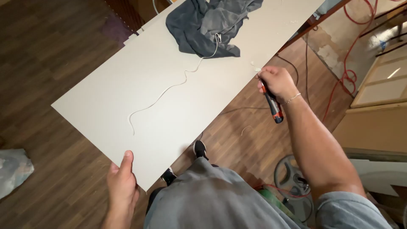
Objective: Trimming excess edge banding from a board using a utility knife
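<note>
A large pale grey board point(169, 85) lies flat and slanted across the view. My left hand point(122, 186) grips its near corner, thumb on top. My right hand point(276, 81) is closed around a red and black utility knife point(272, 106), its tip against the board's right edge. A thin white trimmed strip point(169, 88) curls across the board's top. A dark grey cloth point(207, 25) lies bunched at the far end.
Dark wood-plank floor point(51, 51) lies beneath. Red hose point(347, 72) and black cable point(237, 111) trail on the floor at right. A round metal tool part point(292, 176) sits by my legs. A wooden cabinet frame point(381, 80) stands at right, a crumpled plastic sheet point(12, 169) at left.
</note>
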